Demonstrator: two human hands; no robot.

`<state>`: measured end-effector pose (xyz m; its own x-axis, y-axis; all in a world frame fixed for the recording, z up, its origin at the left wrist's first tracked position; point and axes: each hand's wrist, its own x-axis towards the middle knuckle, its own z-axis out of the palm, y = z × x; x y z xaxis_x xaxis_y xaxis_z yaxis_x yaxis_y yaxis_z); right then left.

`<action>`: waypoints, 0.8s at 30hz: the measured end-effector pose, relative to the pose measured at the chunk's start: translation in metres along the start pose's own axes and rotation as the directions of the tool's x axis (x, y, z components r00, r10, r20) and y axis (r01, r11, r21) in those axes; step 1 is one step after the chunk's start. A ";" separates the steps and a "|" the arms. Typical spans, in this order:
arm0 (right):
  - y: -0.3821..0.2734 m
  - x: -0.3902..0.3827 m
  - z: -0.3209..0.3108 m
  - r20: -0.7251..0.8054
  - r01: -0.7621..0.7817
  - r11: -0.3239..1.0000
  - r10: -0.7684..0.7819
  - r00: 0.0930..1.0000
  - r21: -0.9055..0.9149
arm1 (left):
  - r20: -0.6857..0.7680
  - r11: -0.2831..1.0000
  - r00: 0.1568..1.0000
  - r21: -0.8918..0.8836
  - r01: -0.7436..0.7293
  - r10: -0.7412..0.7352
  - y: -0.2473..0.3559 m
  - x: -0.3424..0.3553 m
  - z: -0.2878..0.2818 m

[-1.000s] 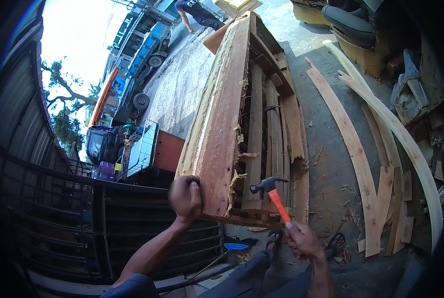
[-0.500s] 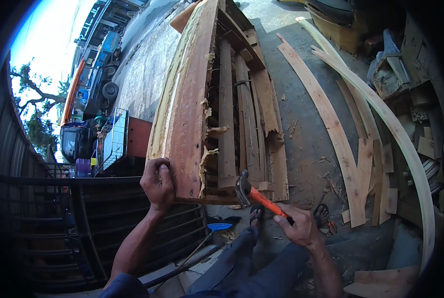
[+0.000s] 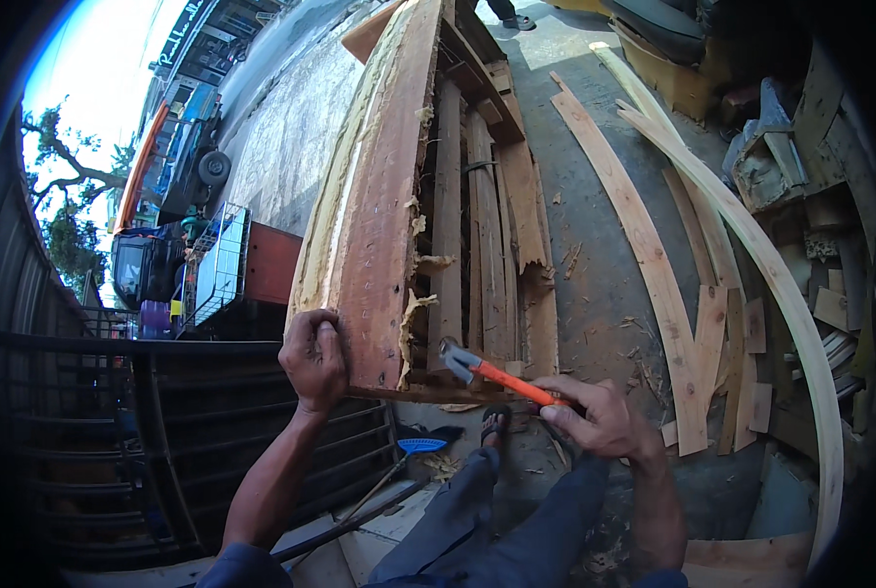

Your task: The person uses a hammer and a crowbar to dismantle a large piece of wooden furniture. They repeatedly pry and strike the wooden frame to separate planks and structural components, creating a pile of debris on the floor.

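A long wooden furniture frame (image 3: 371,279) stands before me, its reddish board edged with torn yellow foam (image 3: 416,312) and bare slats (image 3: 448,225) showing inside. At its near left corner, my left hand (image 3: 314,363) is closed around the edge of the board. My right hand (image 3: 595,416) grips a claw hammer (image 3: 516,383) with an orange handle. The hammer's metal head (image 3: 461,361) is over the near end of the frame, close to the slats; whether it touches them I cannot tell.
Long pale planks (image 3: 644,265) and shorter offcuts lie on the floor to the right, beside a heap of scrap wood (image 3: 835,304). A black metal gate (image 3: 262,441) is at left, near a blue broom (image 3: 421,446). Beyond it stands a truck (image 3: 203,157). A person's foot (image 3: 518,22) shows at the far top.
The hammer has shifted slightly left, its head turned differently. My left hand keeps its hold on the board. My right foot has moved out of sight, and another person's foot appears at the top.
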<state>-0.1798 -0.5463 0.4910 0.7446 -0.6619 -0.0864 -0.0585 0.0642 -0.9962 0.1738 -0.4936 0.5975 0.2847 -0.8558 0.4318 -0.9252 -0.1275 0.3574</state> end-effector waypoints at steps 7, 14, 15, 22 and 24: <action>-0.006 -0.011 0.139 0.092 -0.045 -0.107 0.486 0.869 0.993 | 0.025 1.000 0.999 -0.011 0.027 -0.027 0.008 0.005 -0.003; -0.007 0.020 0.148 -0.016 0.152 -0.138 0.687 0.727 0.979 | 0.023 0.999 0.999 -0.033 -0.026 0.027 -0.007 0.004 0.012; 0.013 0.015 0.144 -0.100 0.076 0.066 0.707 0.700 0.995 | 0.042 0.999 0.999 -0.041 0.025 -0.023 -0.005 -0.002 0.005; 0.367 -0.035 0.072 -0.679 -0.743 0.607 0.673 0.293 0.282 | 0.114 0.996 0.991 0.055 0.069 -0.075 -0.028 -0.001 -0.017; 0.447 -0.045 0.060 -0.648 -0.828 0.492 0.728 0.223 0.268 | 0.105 0.988 0.994 0.149 -0.031 0.015 -0.067 0.013 -0.043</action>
<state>-0.1994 -0.4435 0.0501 -0.3077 -0.5850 -0.7504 -0.4669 0.7800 -0.4166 0.2504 -0.4749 0.6145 0.2428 -0.9057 0.3474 -0.9605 -0.1743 0.2170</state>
